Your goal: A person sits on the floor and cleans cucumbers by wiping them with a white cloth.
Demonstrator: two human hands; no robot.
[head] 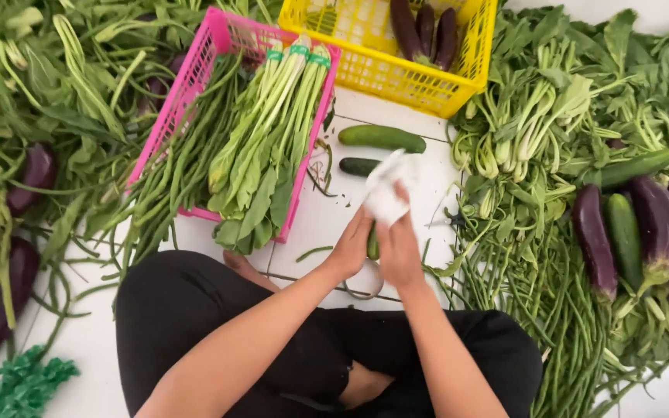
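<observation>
Centre of view: left hand [352, 249] and right hand [398, 251] pressed side by side, fingers of both curled closed around one cucumber [372, 246], only a dark green sliver showing between the palms. White cloth [387, 187] bunched over its far end, pinched under the right fingertips. At 12 o'clock from the hands, two loose cucumbers [382, 138] on the white floor [327, 220]. At 11 o'clock, pink crate [219, 31] with bundled leafy greens [261, 147]. At 3 o'clock, eggplants [660, 228] on long beans [559, 310].
</observation>
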